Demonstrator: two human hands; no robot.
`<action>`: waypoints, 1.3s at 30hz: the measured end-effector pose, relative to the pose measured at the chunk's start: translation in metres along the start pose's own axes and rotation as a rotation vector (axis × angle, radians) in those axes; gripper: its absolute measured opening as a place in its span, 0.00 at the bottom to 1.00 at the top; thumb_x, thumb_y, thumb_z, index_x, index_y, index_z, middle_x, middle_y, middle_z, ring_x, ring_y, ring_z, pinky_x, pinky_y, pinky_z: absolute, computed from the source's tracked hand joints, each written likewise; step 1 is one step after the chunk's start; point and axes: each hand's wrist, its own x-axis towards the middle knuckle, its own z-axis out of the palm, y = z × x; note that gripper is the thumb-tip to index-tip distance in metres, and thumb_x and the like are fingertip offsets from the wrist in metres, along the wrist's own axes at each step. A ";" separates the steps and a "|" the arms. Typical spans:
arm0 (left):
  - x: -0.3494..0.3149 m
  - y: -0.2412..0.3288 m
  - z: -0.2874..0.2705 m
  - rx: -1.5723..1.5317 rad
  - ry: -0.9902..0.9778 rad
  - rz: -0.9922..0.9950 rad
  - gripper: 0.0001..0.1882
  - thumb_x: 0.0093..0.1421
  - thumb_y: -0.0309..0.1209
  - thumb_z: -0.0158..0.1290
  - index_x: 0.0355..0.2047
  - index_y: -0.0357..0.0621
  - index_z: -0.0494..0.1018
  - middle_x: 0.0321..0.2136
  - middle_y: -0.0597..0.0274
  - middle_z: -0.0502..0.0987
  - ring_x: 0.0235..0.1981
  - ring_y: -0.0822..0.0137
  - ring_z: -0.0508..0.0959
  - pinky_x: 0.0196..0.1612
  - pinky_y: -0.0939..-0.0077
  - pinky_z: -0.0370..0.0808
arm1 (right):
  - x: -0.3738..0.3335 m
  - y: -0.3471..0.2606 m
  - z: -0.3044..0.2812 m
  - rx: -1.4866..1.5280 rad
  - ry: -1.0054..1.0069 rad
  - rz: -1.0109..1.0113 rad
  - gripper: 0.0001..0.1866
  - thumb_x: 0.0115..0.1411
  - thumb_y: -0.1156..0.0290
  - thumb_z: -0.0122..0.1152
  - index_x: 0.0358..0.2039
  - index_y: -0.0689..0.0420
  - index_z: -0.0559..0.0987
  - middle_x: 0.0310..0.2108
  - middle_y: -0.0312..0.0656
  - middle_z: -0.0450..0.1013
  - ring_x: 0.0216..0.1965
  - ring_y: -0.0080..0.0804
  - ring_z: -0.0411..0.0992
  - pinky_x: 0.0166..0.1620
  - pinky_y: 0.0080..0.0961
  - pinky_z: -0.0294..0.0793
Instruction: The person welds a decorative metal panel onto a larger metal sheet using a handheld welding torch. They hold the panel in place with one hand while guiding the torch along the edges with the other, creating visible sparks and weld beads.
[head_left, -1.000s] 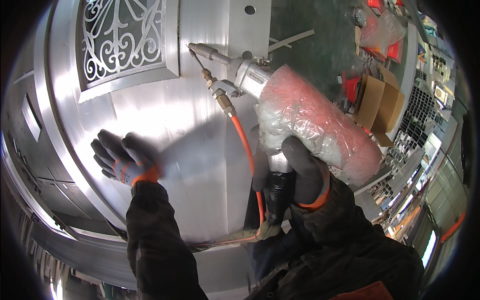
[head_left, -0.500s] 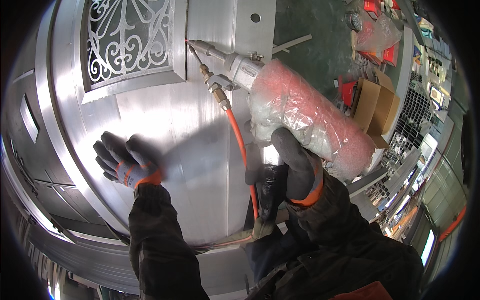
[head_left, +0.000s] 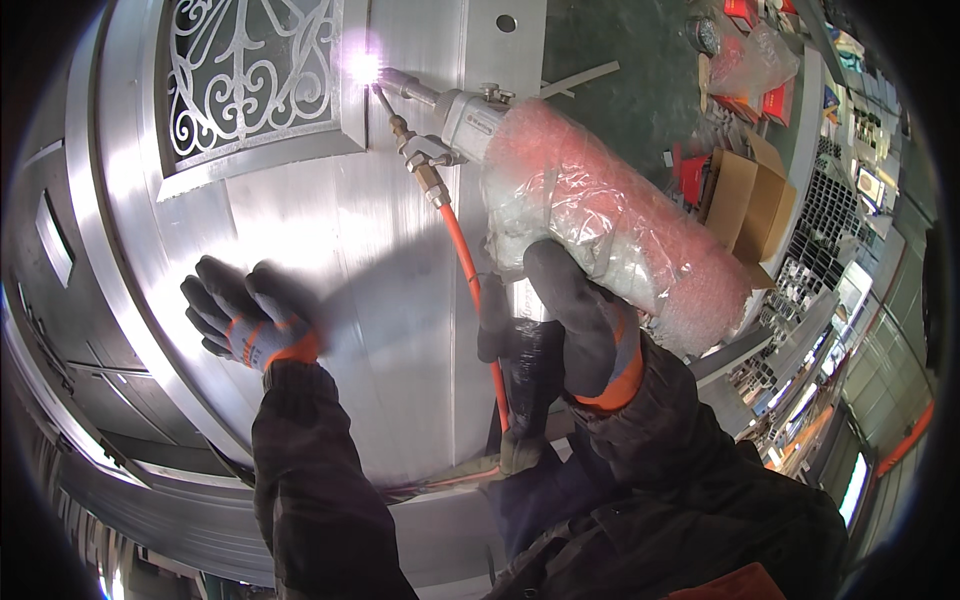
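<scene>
A metal door panel (head_left: 395,370) with a framed scrollwork grille (head_left: 235,135) lies beneath both hands. My left hand (head_left: 245,315), in a grey and orange glove, rests flat on it with fingers spread. My right hand (head_left: 585,325), gloved alike, is wrapped around the black handle (head_left: 532,370) of a handheld welding gun (head_left: 465,125), whose rear is covered in clear and pink bubble wrap (head_left: 610,220). A brass-fitted feed tube with an orange hose (head_left: 458,245) runs beside the nozzle. Bright violet-white light (head_left: 364,68) glows at the tip, by the grille frame's right edge, hiding the contact spot.
An open cardboard box (head_left: 750,205) and red packages (head_left: 772,103) with plastic wrap lie to the right. Beyond them are stacks of square metal tubes (head_left: 838,190). A thin strip (head_left: 585,78) lies on the green floor (head_left: 625,45).
The tip has lit up with a bright flash. My right hand and the welding gun have shifted slightly left and up; my left hand stays nearly in place.
</scene>
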 end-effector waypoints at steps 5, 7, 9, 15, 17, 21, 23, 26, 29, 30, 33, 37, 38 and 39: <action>0.002 0.011 -0.002 -0.037 0.020 -0.004 0.44 0.67 0.69 0.28 0.76 0.60 0.49 0.76 0.52 0.46 0.76 0.45 0.44 0.72 0.39 0.36 | -0.001 -0.004 0.005 0.072 0.042 -0.034 0.22 0.74 0.55 0.45 0.48 0.64 0.73 0.29 0.46 0.77 0.26 0.31 0.76 0.30 0.27 0.78; 0.003 0.013 0.001 -0.043 0.000 0.001 0.44 0.67 0.69 0.27 0.76 0.61 0.48 0.76 0.53 0.46 0.76 0.46 0.43 0.73 0.39 0.35 | -0.004 -0.007 0.008 0.111 0.097 -0.017 0.20 0.74 0.56 0.46 0.43 0.63 0.75 0.28 0.44 0.76 0.26 0.30 0.76 0.30 0.26 0.77; 0.002 0.007 0.000 -0.018 0.001 0.002 0.44 0.67 0.69 0.27 0.76 0.60 0.48 0.76 0.53 0.46 0.76 0.46 0.43 0.73 0.40 0.35 | -0.003 -0.003 0.003 0.064 0.036 0.017 0.22 0.75 0.57 0.43 0.54 0.64 0.72 0.32 0.48 0.77 0.27 0.34 0.77 0.32 0.29 0.79; 0.001 0.005 -0.001 -0.011 0.015 0.000 0.43 0.67 0.68 0.29 0.76 0.60 0.48 0.76 0.52 0.46 0.76 0.45 0.44 0.73 0.40 0.35 | -0.005 -0.003 0.007 0.019 0.050 0.057 0.23 0.74 0.55 0.44 0.54 0.64 0.71 0.31 0.49 0.77 0.26 0.33 0.76 0.30 0.29 0.78; 0.001 0.005 0.000 -0.017 0.017 0.005 0.43 0.68 0.67 0.30 0.76 0.60 0.49 0.76 0.51 0.46 0.76 0.44 0.44 0.73 0.38 0.37 | -0.007 -0.001 0.007 0.035 0.055 0.021 0.23 0.74 0.55 0.44 0.53 0.64 0.72 0.29 0.49 0.76 0.25 0.33 0.75 0.29 0.28 0.76; 0.001 0.008 -0.001 -0.013 0.022 -0.007 0.42 0.68 0.67 0.30 0.75 0.59 0.49 0.75 0.51 0.47 0.76 0.44 0.45 0.72 0.37 0.38 | -0.009 0.002 0.008 0.030 0.053 -0.031 0.22 0.74 0.57 0.43 0.52 0.65 0.72 0.28 0.48 0.76 0.24 0.33 0.75 0.28 0.27 0.75; 0.001 0.008 -0.003 -0.002 0.014 -0.008 0.43 0.68 0.67 0.29 0.75 0.58 0.49 0.75 0.50 0.47 0.76 0.43 0.45 0.72 0.37 0.37 | -0.009 0.005 0.008 0.024 0.040 -0.033 0.22 0.74 0.57 0.43 0.51 0.65 0.73 0.27 0.48 0.76 0.24 0.32 0.75 0.28 0.26 0.75; 0.001 0.009 -0.004 0.004 -0.004 -0.012 0.43 0.68 0.67 0.27 0.76 0.58 0.48 0.76 0.50 0.47 0.76 0.43 0.45 0.72 0.36 0.38 | -0.010 0.006 0.007 0.019 0.015 -0.024 0.24 0.73 0.54 0.43 0.48 0.64 0.73 0.26 0.46 0.76 0.24 0.30 0.73 0.29 0.25 0.74; 0.002 0.015 -0.004 -0.005 -0.011 -0.014 0.43 0.68 0.67 0.27 0.76 0.58 0.47 0.75 0.50 0.47 0.75 0.42 0.45 0.72 0.36 0.38 | -0.014 0.011 0.003 0.021 -0.008 -0.052 0.27 0.73 0.50 0.41 0.42 0.64 0.75 0.25 0.45 0.76 0.24 0.29 0.72 0.29 0.24 0.73; 0.002 0.015 -0.005 0.002 -0.010 -0.018 0.43 0.68 0.67 0.27 0.76 0.58 0.48 0.75 0.50 0.47 0.75 0.42 0.45 0.72 0.36 0.39 | -0.013 0.013 0.002 0.015 -0.033 -0.058 0.27 0.73 0.50 0.41 0.40 0.64 0.76 0.25 0.45 0.75 0.24 0.29 0.72 0.29 0.24 0.73; 0.000 0.010 -0.004 0.011 0.006 -0.004 0.42 0.68 0.66 0.27 0.75 0.57 0.48 0.75 0.50 0.48 0.75 0.42 0.46 0.72 0.36 0.39 | -0.014 0.018 0.001 0.012 -0.054 -0.060 0.29 0.73 0.49 0.40 0.34 0.64 0.77 0.25 0.44 0.75 0.25 0.28 0.73 0.30 0.24 0.73; 0.000 0.008 -0.002 0.014 0.021 0.018 0.42 0.69 0.65 0.28 0.75 0.57 0.49 0.75 0.49 0.49 0.75 0.41 0.47 0.71 0.35 0.41 | -0.020 0.016 0.005 -0.007 0.004 -0.031 0.30 0.72 0.48 0.40 0.32 0.63 0.78 0.25 0.43 0.75 0.25 0.27 0.73 0.30 0.24 0.73; 0.001 0.009 -0.002 0.010 0.031 0.024 0.42 0.69 0.65 0.29 0.75 0.56 0.50 0.75 0.48 0.49 0.74 0.41 0.48 0.71 0.35 0.42 | -0.020 0.016 0.005 -0.023 0.003 -0.028 0.30 0.72 0.48 0.41 0.32 0.63 0.77 0.25 0.43 0.75 0.25 0.27 0.73 0.31 0.24 0.73; 0.001 0.009 -0.002 0.007 0.040 0.030 0.41 0.69 0.64 0.29 0.75 0.56 0.51 0.74 0.48 0.50 0.74 0.40 0.49 0.71 0.34 0.42 | -0.021 0.017 0.004 -0.015 -0.001 -0.019 0.30 0.72 0.48 0.41 0.32 0.63 0.78 0.25 0.42 0.75 0.25 0.27 0.73 0.31 0.24 0.73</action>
